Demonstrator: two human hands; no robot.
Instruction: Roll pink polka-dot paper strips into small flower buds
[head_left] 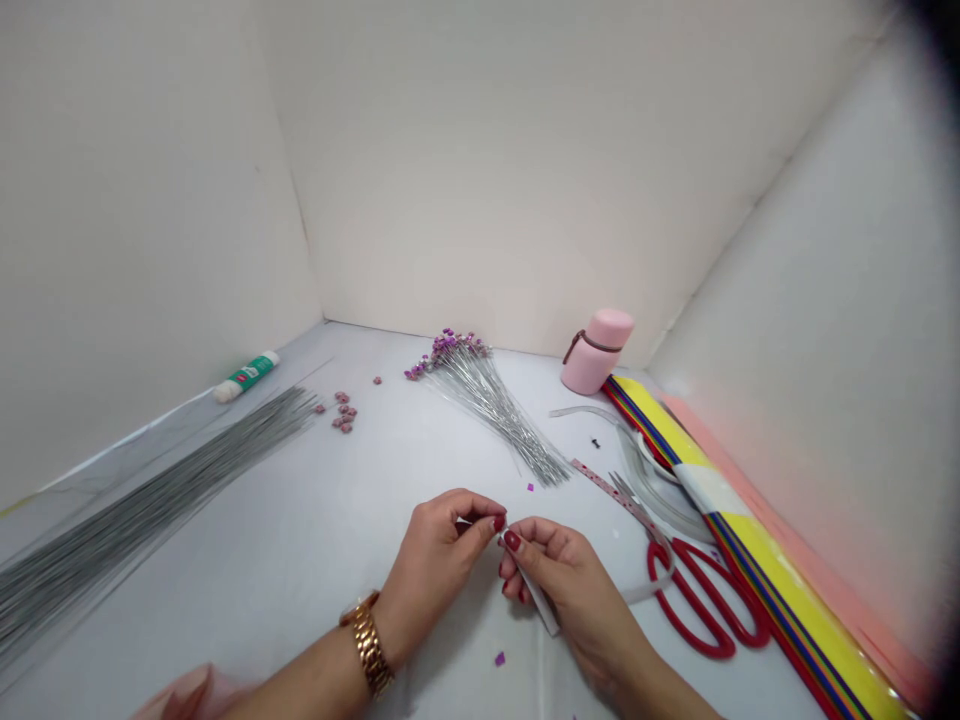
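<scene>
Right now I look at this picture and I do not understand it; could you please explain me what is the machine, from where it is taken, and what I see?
There is no machine: one camera, worn on a person's head, looks forward and down. The left hand pinches its fingertips close to the right hand, which holds a narrow white strip.

On the pale surface, at left, lie long grey wires and a green-and-white glue stick. Beyond the hands is a bundle of silver wires with purple tips. At right are a pink bottle, red-handled scissors and yellow sheet material. What the left fingertips pinch is too small to tell.
</scene>
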